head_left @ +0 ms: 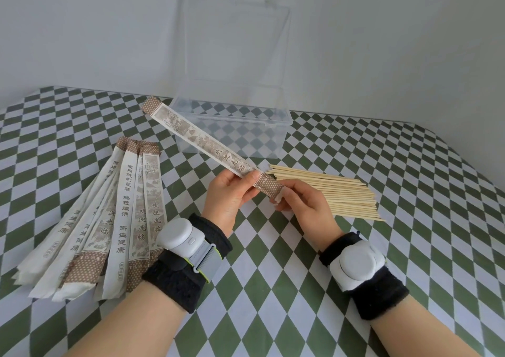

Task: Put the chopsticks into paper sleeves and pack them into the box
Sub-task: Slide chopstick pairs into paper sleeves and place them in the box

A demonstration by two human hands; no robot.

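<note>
The person holds one paper sleeve (202, 137) in both hands above the bench (410, 181). The left hand (229, 198) grips it near its lower part, thumb pressed on the printed face and the other fingers (246, 195) curled beneath. The right hand (306, 206) pinches the brown dotted end just beside the left thumb, its fingers (297, 188) closed narrowly round the paper. From the fingers the sleeve slants up and away to the left, its far tip in front of the near left corner of the clear box (273, 121). Whether anything is inside the sleeve cannot be told.

The box stands beyond the fingers with its lid (235, 36) raised upright. A loose bundle of bare chopsticks (341, 192) lies just past the right fingers, running off to the right. A fanned heap of spare sleeves (109, 220) lies well left of the left fingers. Both wrists carry black bands with white devices (180, 236)
</note>
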